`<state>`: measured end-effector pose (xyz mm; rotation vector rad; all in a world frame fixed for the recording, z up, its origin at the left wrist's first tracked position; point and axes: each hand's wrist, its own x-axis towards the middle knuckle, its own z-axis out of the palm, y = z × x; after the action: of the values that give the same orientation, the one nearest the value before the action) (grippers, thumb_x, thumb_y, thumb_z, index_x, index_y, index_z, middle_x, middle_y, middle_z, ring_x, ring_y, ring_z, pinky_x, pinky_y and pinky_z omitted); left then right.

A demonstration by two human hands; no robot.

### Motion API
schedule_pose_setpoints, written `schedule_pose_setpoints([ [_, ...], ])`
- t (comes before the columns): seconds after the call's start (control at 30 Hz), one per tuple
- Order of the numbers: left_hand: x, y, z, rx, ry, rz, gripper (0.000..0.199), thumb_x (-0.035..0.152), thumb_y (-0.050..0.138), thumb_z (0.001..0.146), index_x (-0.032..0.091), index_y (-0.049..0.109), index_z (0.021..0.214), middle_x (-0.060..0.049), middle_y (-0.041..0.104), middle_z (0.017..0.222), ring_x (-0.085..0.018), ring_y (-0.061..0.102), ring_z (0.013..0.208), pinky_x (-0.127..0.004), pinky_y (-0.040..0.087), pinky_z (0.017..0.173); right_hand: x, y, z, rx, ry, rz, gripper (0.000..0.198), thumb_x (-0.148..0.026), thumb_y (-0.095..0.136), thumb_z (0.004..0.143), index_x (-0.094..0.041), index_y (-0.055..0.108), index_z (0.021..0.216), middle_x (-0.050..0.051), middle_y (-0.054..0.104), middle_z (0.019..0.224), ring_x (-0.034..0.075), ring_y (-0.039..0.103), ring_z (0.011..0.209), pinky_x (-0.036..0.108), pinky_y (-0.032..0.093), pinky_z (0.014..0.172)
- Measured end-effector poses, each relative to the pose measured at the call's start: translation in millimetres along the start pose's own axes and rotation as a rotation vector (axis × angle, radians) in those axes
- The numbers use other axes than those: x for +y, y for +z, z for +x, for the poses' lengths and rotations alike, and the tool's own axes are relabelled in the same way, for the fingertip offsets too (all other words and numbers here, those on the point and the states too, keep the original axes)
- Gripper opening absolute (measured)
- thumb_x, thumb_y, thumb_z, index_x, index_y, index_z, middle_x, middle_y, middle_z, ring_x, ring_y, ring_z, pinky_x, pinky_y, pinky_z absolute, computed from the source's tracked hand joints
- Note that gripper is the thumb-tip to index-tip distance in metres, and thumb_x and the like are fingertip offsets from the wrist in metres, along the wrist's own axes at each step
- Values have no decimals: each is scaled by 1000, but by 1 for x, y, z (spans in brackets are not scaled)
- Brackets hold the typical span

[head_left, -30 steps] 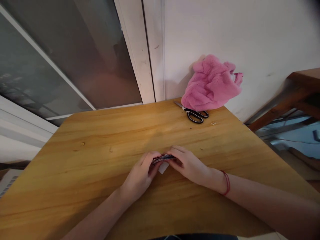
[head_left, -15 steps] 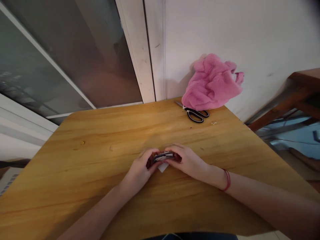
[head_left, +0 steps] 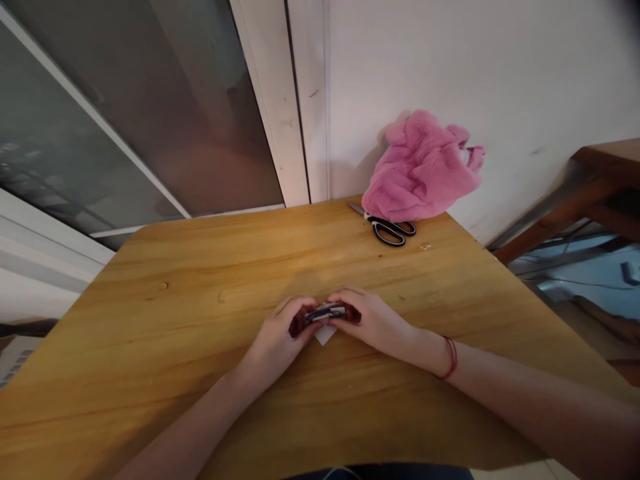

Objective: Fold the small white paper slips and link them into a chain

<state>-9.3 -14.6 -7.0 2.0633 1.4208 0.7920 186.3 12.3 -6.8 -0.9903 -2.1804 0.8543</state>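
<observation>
Head view: left hand [head_left: 277,339] and right hand [head_left: 380,327], fingers [head_left: 345,295] closed around a layered bundle [head_left: 326,311], ends hidden, material unclear.

Thin red bracelet [head_left: 454,358], right wrist [head_left: 434,351]

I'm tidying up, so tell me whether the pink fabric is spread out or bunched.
Bunched: the pink fabric is heaped in thick folds, partly covering the scissors.

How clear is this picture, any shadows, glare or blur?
Head view: a soft shadow falls on the wall left of the pink cloth; head view: the glass panel looks hazy, without harsh glare; head view: the small item between left hand and right hand looks indistinct; head view: top-right corner darkened.
</observation>
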Motion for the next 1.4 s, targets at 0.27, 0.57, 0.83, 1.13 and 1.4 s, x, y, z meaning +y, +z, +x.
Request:
schedule_pose_setpoints([
  [0.27,0,1,-1,60,6,-27,11,25,59,80,22,56,90,2,54,77,-9,51,64,-20,43,58,-2,0,1,29,-9,5,16,-16,59,80,-18,58,96,3,63,87,13,58,76,24,46,68],
  [0.57,-1,0,0,-7,64,-9,9,20,55,81,22,54,90,1,55,82,-11,53,70,-22,45,62,-2,0,1,8,-42,8,15,-12,54,81,-18,58,94,3,64,89,14,58,83,25,45,72],
  [0.83,-3,1,-1,-2,57,-1,17,24,56,81,23,53,97,0,59,86,-12,55,74,-25,46,66,-7,-3,0,-25,14,55,20,-19,56,82,-19,56,102,3,61,88,11,56,70,23,46,63],
  [1.13,-2,0,-3,-2,45,20,10,23,53,83,22,55,93,0,59,84,-11,55,70,-23,46,63,-2,-4,-1,70,-90,8,8,-19,52,85,-18,59,89,3,55,86,9,52,65,22,46,62],
  [1.4,-9,0,-4,20,138,39,27,20,52,85,26,54,110,-2,62,100,-13,59,87,-27,49,77,0,-15,-1,94,-4,-50,7,-22,55,84,-18,60,83,2,55,77,11,52,64,23,43,59],
])
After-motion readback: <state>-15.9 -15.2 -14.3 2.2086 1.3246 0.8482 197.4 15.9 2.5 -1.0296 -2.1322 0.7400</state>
